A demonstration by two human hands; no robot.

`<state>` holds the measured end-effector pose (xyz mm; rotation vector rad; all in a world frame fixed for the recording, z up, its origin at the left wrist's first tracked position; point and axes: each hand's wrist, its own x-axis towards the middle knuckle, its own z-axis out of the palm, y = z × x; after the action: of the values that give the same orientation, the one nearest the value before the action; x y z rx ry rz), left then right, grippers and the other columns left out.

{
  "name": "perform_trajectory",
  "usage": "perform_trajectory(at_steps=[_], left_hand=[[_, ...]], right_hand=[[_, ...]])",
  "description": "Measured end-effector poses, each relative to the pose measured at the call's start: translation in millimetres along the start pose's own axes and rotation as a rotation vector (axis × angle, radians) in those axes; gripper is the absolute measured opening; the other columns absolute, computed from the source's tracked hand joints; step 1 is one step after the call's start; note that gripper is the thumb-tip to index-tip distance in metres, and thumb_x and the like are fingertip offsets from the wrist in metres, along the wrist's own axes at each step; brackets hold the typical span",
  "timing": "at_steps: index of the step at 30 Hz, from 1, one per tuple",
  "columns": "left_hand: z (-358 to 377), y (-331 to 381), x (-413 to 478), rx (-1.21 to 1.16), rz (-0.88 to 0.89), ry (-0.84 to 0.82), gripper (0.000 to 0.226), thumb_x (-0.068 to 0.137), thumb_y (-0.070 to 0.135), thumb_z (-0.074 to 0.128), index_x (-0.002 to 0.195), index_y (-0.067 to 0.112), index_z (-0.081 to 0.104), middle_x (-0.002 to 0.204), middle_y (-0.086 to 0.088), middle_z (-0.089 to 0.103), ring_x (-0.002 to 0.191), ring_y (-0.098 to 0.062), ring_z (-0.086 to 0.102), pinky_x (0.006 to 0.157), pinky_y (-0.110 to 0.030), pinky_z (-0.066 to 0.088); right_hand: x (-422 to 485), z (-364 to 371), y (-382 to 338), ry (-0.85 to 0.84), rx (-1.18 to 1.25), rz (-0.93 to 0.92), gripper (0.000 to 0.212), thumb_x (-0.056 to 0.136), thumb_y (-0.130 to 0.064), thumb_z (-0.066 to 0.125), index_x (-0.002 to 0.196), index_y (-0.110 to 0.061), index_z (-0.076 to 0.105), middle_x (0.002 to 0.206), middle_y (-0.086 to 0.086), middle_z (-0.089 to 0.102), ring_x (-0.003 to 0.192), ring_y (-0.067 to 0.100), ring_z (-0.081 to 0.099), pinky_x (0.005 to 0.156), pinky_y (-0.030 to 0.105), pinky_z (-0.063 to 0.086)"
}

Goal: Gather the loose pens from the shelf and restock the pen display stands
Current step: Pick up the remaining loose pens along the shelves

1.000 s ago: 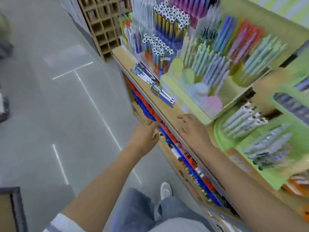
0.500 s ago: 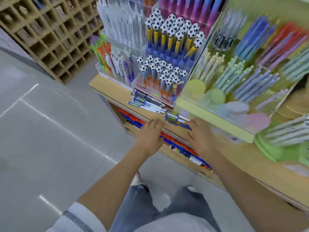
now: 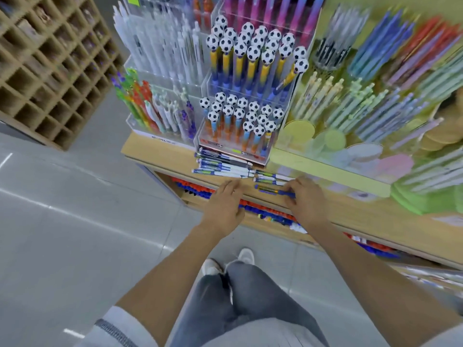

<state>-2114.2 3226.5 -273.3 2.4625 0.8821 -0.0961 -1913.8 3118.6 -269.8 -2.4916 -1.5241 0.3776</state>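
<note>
The loose pens (image 3: 225, 167) lie flat on the wooden shelf (image 3: 155, 152), right in front of the football-pen stand (image 3: 233, 149). Their white-and-blue barrels lie side by side, parallel to the shelf's edge, and a smaller cluster lies just off the stand's front right corner. Of that cluster, the blue pen (image 3: 271, 190) lies nearest the shelf lip. The right hand (image 3: 307, 204) has its grip clenched on this pen's right end, fingertips on top and thumb underneath. The left hand (image 3: 223, 206) hovers in front of the stand with its grip released. Its fingers are nearly straight, their tips are just short of the white barrels, and it holds nothing. The step in hand looks like the gathering itself. It probably goes best if the right hand lifts the pinched pen clear rather than dragging it, since round barrels so close to the lip could roll off toward the red and blue pens (image 3: 263, 211) on the level below the stand. The left hand would do well to come down flat over the row, sweep the barrels together towards the stand's base, then close round them as one bundle with the tips all facing one way. The pastel stand (image 3: 325, 169) to the right is blurred, so its free slots cannot be judged.
</note>
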Motion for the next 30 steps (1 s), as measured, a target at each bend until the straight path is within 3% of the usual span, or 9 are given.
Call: perform_trajectory(at_steps=[3,6,10,12,14,17,22,25,30], left_hand=[[1,-1,2,-0.057,-0.033,0.061,0.050,0.091,0.019,0.055,0.140,0.015,0.046,0.148,-0.008,0.039,0.137,-0.026,0.031,0.112,-0.035,0.031],[4,4,8,-0.191,-0.113,0.184,0.036,0.090,0.017,0.058,0.126,0.012,0.059,0.127,-0.009,0.054,0.118,-0.026,0.047,0.096,-0.036,0.043],[1,29,22,-0.679,-0.310,0.088,0.026,0.092,0.036,0.060,0.110,0.017,0.067,0.100,0.002,0.066,0.092,-0.013,0.061,0.083,-0.027,0.049],[1,44,28,-0.897,-0.376,0.076,0.023,0.093,0.034,0.060,0.095,0.012,0.068,0.083,0.000,0.066,0.079,-0.015,0.061,0.080,-0.035,0.052],[3,51,33,-1.015,-0.460,0.125,0.021,0.095,0.027,0.057,0.089,0.010,0.068,0.082,-0.008,0.068,0.077,-0.022,0.063,0.084,-0.045,0.054],[7,48,37,-1.091,-0.576,0.120,0.022,0.097,0.025,0.052,0.095,0.008,0.066,0.094,-0.016,0.071,0.088,-0.032,0.068,0.088,-0.052,0.053],[1,36,33,-1.031,-0.616,0.108,0.021,0.098,0.028,0.050,0.090,0.014,0.062,0.093,-0.012,0.070,0.087,-0.030,0.069,0.088,-0.049,0.053],[-4,27,33,-1.005,-0.589,0.086,0.022,0.098,0.027,0.049,0.096,0.011,0.063,0.094,-0.013,0.070,0.085,-0.029,0.070,0.088,-0.047,0.054],[-10,15,34,-0.986,-0.523,0.024,0.017,0.099,0.021,0.046,0.093,0.010,0.057,0.095,-0.013,0.068,0.082,-0.028,0.069,0.080,-0.039,0.053]], right_hand=[[1,1,5,0.010,0.142,-0.040,0.015,0.082,-0.011,0.067,0.095,-0.016,0.066,0.094,0.001,0.064,0.092,0.027,0.059,0.079,0.043,0.049],[1,-2,10,-0.018,0.339,-0.024,0.012,0.084,-0.012,0.065,0.095,-0.018,0.064,0.092,-0.004,0.062,0.088,0.018,0.059,0.079,0.039,0.051],[3,-8,5,-0.117,0.571,-0.023,0.011,0.086,-0.013,0.069,0.094,-0.018,0.064,0.085,-0.002,0.066,0.077,0.016,0.061,0.072,0.035,0.052],[6,-9,-1,-0.174,0.586,-0.077,0.012,0.083,-0.012,0.072,0.092,-0.016,0.066,0.082,0.000,0.067,0.074,0.016,0.061,0.070,0.037,0.052],[10,-10,-3,-0.199,0.592,-0.089,0.012,0.083,-0.015,0.074,0.094,-0.014,0.068,0.085,0.001,0.067,0.075,0.015,0.061,0.072,0.035,0.052],[11,-7,6,-0.052,0.446,-0.129,0.017,0.087,-0.023,0.070,0.103,-0.015,0.067,0.101,-0.001,0.063,0.090,0.014,0.059,0.076,0.029,0.049],[6,3,14,0.045,0.125,-0.193,0.047,0.074,0.004,0.069,0.118,-0.008,0.064,0.115,0.011,0.062,0.105,0.034,0.058,0.084,0.041,0.050],[10,9,6,0.093,0.047,-0.138,0.050,0.068,0.005,0.073,0.116,-0.008,0.066,0.107,0.012,0.062,0.096,0.036,0.060,0.077,0.042,0.051],[3,15,6,0.137,-0.056,0.046,0.031,0.067,-0.007,0.084,0.095,-0.007,0.070,0.090,0.014,0.061,0.087,0.039,0.060,0.065,0.042,0.049]])
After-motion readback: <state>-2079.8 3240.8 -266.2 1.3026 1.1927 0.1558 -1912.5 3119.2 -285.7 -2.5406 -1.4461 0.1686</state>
